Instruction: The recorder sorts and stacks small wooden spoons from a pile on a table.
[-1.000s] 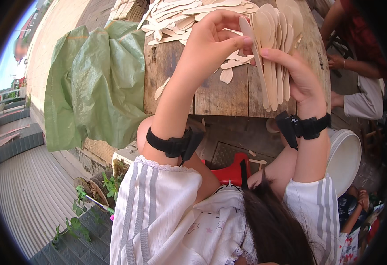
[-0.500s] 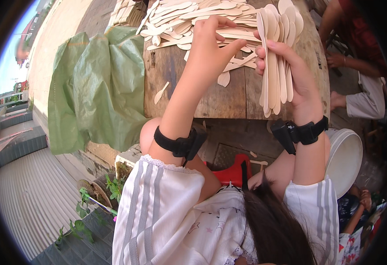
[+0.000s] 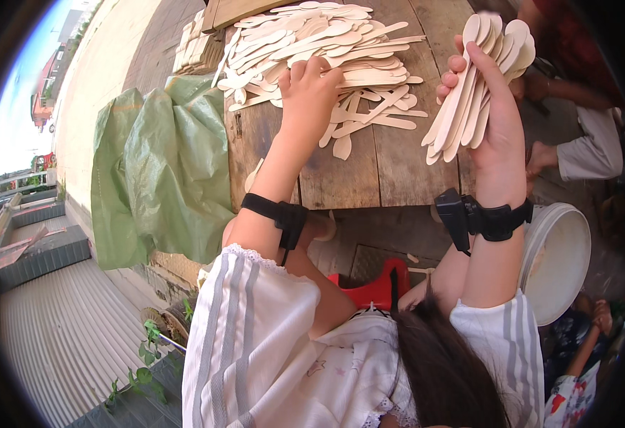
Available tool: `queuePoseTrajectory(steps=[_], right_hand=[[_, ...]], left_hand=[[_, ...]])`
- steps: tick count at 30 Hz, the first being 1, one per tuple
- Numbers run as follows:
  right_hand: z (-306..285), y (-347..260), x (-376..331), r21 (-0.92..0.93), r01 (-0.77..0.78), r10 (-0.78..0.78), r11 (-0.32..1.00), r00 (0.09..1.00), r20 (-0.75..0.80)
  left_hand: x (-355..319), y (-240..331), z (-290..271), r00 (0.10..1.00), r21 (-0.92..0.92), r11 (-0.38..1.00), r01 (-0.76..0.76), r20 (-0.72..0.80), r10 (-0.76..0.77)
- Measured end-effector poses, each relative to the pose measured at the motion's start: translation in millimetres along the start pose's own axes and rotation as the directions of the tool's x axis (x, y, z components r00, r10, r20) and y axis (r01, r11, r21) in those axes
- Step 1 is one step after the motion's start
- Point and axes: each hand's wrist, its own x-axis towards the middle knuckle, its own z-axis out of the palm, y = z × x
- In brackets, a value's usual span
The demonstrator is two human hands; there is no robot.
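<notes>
We see an old wooden desk point(image 3: 391, 160) made of brown planks, standing outside in the sun. On the desk lies a big pile of flat wooden spoons point(image 3: 319, 50), and we take this pile as our landmark. Left of the pile, a green sack point(image 3: 159, 167) hangs over the edge of the desk. Just behind the pile on the left there are stacks of wooden sticks point(image 3: 195, 50). Far left of the pile we see a grey ribbed floor point(image 3: 63, 328) and some small green plants point(image 3: 148, 357). Below the pile, past the edge of the desk, there is a red stool point(image 3: 373, 289), and to the right of it a white bucket point(image 3: 559, 260). The left hand point(image 3: 312, 89) rests on the near side of the pile with its fingers curled down onto the spoons; we cannot tell if its grip has hold of one. The right hand point(image 3: 487, 107) is up in the air to the right of the pile. Its grip is closed around a bunch of wooden spoons point(image 3: 473, 82), which stand up and fan out at the top. Both wrists wear black bands, and the sleeves are white with grey stripes. Right of the pile, another person's hand point(image 3: 541, 157) and a pale sleeve point(image 3: 591, 146) show, but the dark rim of the picture cuts them off. The fingertips of the left hand are hidden among the spoons.
</notes>
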Motion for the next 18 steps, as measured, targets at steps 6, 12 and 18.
queuePoseTrajectory(steps=[6,12,18], right_hand=[[-3,-6,-1,-0.224,0.028,-0.049,0.974,0.995,-0.089],[4,-4,-7,-0.724,0.102,-0.149,0.682,0.989,-0.001],[8,28,-6,-0.841,0.015,0.115,0.541,0.989,0.091]], left_hand=[[11,6,-20,0.998,-0.081,0.997,0.000,-0.061,-0.005],[13,14,-48,0.967,-0.378,0.903,-0.205,-0.220,0.128],[9,20,-70,0.934,-0.427,0.840,-0.336,-0.266,0.238]])
